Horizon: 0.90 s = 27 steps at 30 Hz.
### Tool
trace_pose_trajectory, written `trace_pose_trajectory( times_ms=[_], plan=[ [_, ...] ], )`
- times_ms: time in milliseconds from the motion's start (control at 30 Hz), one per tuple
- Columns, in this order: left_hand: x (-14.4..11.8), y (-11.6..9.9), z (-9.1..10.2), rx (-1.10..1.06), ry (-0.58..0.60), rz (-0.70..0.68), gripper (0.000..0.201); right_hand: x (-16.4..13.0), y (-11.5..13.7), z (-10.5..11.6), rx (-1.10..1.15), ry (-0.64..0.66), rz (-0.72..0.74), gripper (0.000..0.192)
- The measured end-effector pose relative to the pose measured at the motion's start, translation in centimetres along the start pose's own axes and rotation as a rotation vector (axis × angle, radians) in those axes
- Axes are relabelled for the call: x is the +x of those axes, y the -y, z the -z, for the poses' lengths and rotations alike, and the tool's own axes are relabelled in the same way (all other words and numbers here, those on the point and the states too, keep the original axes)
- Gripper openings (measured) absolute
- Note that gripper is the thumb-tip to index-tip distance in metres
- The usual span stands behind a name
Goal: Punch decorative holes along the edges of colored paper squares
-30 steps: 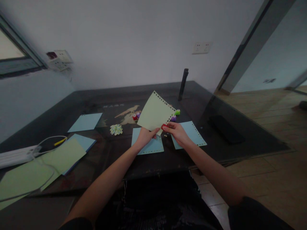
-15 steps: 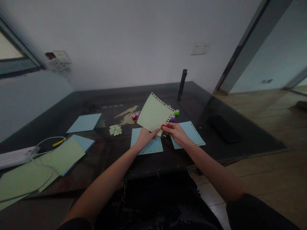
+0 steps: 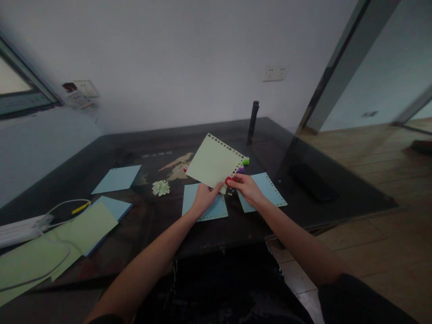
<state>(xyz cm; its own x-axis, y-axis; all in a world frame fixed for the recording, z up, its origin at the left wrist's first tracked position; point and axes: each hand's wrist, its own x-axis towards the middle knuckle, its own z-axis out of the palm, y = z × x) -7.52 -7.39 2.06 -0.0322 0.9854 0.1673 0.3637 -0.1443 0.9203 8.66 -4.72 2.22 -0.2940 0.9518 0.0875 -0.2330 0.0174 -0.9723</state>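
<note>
A pale green sheet of paper (image 3: 213, 163) is held up over the table, tilted, with a row of punched holes along two of its edges. My left hand (image 3: 204, 197) is closed on its lower edge, thumb on top. In my right hand (image 3: 248, 186) is a small red craft punch (image 3: 230, 181), at the sheet's lower right edge. Beneath the hands lie a blue sheet (image 3: 189, 198) and another blue sheet (image 3: 265, 184), both with holes along edges. Small punched bits (image 3: 231, 192) lie between them. Behind the green sheet show a purple punch (image 3: 240, 169) and a green punch (image 3: 246, 160).
A pile of paper bits (image 3: 161, 188) lies left of the hands, near a blue sheet (image 3: 116, 179). Green sheets (image 3: 91, 225), a white power strip (image 3: 20, 231) and a cable occupy the left side. A black upright post (image 3: 253, 122) and a dark flat object (image 3: 312, 182) are on the right.
The green sheet has tipped slightly and swung a little left, covering more of the punches behind it. Both hands keep their hold, and the whole view has shifted slightly.
</note>
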Motion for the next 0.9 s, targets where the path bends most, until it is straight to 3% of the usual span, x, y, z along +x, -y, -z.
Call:
trace_pose_trajectory(
  times_ms=[533,900],
  plan=[
    [0.1,-0.8,1.1,0.028,0.002,-0.031,0.016,-0.2,0.8,0.0,-0.055,-0.003,0.022,0.031],
    [0.4,-0.4,1.4,0.047,-0.024,-0.027,0.020,-0.1,0.7,0.3,-0.015,0.050,-0.079,0.030]
  ],
)
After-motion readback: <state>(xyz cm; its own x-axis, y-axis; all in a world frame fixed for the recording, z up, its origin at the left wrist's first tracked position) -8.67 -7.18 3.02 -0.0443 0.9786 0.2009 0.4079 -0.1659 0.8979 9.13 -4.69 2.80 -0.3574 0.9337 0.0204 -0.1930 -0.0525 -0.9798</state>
